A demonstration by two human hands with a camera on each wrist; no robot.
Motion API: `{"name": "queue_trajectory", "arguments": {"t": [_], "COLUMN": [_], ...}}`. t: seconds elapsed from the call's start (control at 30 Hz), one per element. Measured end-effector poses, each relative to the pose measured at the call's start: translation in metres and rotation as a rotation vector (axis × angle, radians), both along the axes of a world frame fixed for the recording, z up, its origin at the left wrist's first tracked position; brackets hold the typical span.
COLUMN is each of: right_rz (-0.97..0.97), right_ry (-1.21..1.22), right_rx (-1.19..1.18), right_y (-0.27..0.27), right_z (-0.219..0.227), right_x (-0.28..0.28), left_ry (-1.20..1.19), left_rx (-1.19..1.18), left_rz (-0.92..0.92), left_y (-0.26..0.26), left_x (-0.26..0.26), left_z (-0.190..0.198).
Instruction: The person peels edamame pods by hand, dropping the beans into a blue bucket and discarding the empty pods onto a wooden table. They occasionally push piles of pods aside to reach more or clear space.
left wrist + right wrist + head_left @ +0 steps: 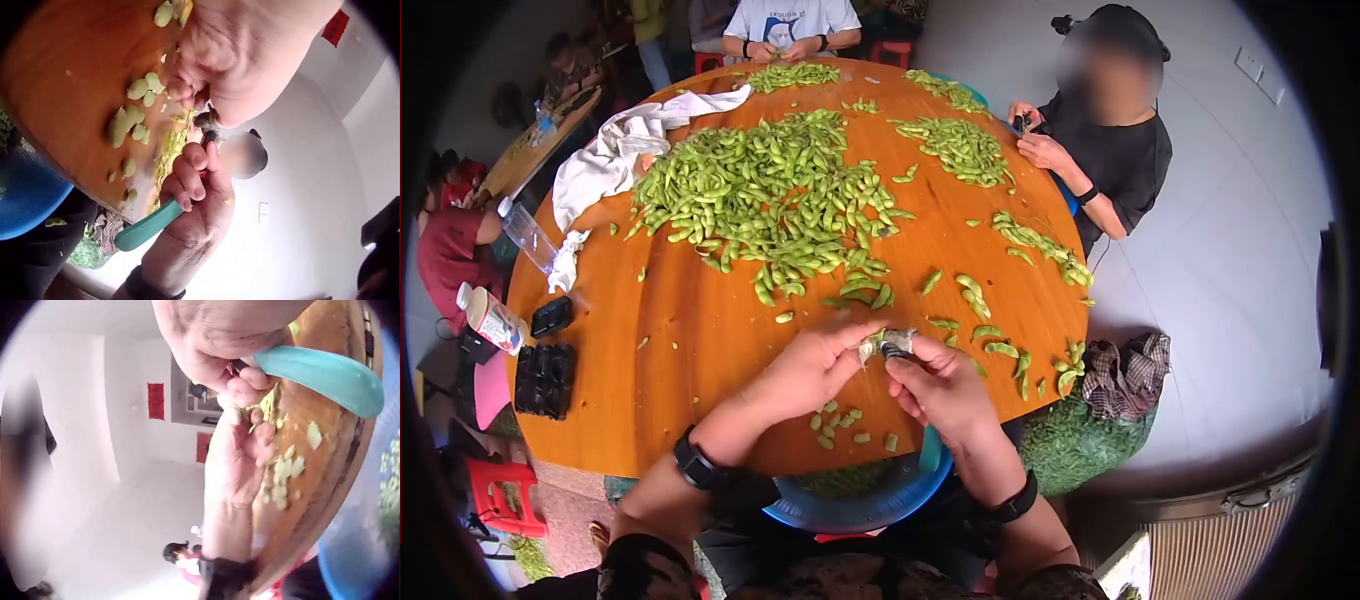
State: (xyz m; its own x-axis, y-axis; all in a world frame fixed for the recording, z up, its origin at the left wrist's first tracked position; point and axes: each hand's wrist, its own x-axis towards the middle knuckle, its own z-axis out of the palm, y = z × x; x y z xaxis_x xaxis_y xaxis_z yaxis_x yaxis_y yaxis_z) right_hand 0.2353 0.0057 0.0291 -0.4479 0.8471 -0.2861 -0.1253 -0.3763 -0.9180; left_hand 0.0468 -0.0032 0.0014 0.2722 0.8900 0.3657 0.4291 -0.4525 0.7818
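My left hand (815, 362) is at the table's near side, its thumb and fingers pinching a small green bean pod (869, 346), mostly covered by the fingertips. Facing it closely, my right hand (940, 385) curls round a tool with a teal handle (325, 378); the handle's end sticks out below the palm and the tool's working end is hidden. Dark and grey wrapping (895, 345) shows at the right fingertips. Beneath the hands, several shelled green beans (827, 441) lie loose on the wooden table (700, 420).
A large heap of green pods (770, 190) covers the table's middle, with smaller piles (960, 150) beyond. A blue basin (840, 524) sits below the near edge. White cloth (605, 160), a bottle (495, 318) and a black tray (545, 380) lie left. A person (1115, 130) sits right.
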Motion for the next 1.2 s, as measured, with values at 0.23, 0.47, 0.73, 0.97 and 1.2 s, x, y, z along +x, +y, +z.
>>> {"name": "queue_trajectory", "arguments": {"t": [0.23, 0.47, 0.73, 0.97, 1.2], "right_rz": [0.058, -0.094, -0.070, 0.039, 0.038], "right_ry": [-0.399, -0.563, -0.495, -0.366, -0.314], "right_rx": [0.580, 0.848, 0.700, 0.382, 0.322], "right_y": [-0.002, 0.028, 0.045, 0.039, 0.043], "right_z": [-0.010, -0.014, -0.003, 0.008, -0.001], "right_x": [-0.007, 0.034, 0.059, 0.050, 0.044], "left_ry": [0.155, 0.513, 0.475, 0.596, 0.581], "left_rx": [0.038, 0.285, 0.015, 0.058, 0.065], "left_rz": [0.153, 0.298, 0.446, 0.440, 0.392], "left_y": [-0.004, -0.007, 0.045, 0.059, 0.056], "left_x": [0.007, 0.008, 0.031, 0.042, 0.043], "left_z": [0.000, 0.019, 0.016, 0.009, 0.004]}}
